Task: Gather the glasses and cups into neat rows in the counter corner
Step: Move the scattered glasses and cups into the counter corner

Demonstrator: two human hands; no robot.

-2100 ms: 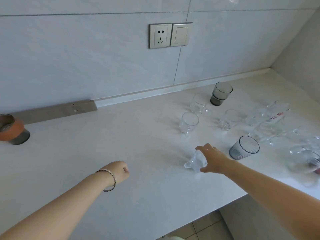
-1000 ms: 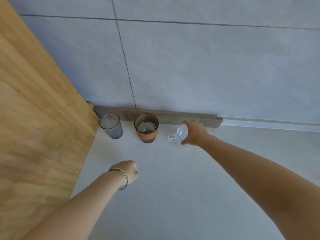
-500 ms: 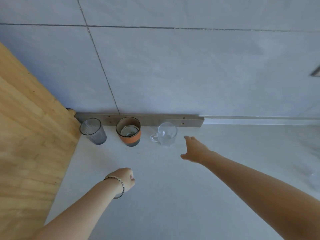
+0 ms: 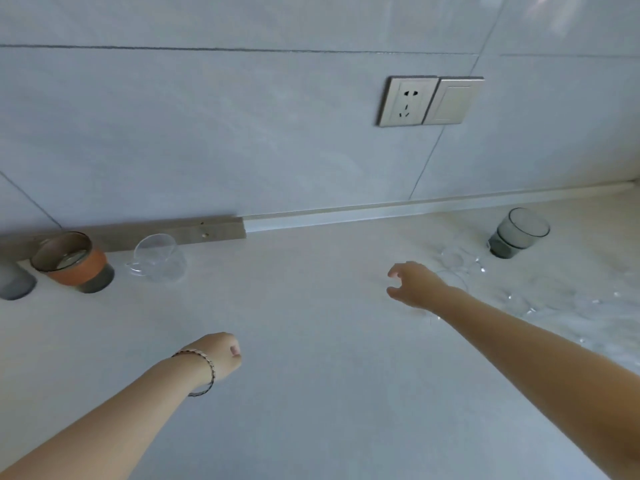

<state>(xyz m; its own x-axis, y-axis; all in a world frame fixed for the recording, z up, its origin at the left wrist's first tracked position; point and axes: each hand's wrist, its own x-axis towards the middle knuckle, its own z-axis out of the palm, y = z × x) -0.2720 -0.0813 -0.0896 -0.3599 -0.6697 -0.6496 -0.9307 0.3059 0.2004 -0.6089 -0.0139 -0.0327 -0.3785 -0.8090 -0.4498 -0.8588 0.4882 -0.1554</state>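
Note:
Along the back wall at far left stand a grey ribbed glass [image 4: 14, 282], an orange-banded cup [image 4: 74, 263] and a clear handled cup [image 4: 157, 259] in a row. My right hand [image 4: 414, 284] hovers open over the counter's middle, fingers spread, holding nothing, just left of blurred clear glasses [image 4: 453, 263]. A smoky grey glass [image 4: 517, 233] stands at the right near the wall. More clear glasses [image 4: 519, 301] lie blurred further right. My left hand [image 4: 221, 355], with a bracelet on the wrist, is a closed fist above the near counter.
The pale counter [image 4: 311, 393] runs left to right beneath a grey tiled wall. A socket and switch plate [image 4: 429, 100] sit on the wall. A grey metal strip [image 4: 194, 230] lines the wall's base behind the row.
My right hand carried the clear handled cup left, set it beside the orange-banded cup and let go. It has since swung right toward the scattered glasses, and the view turned right with it.

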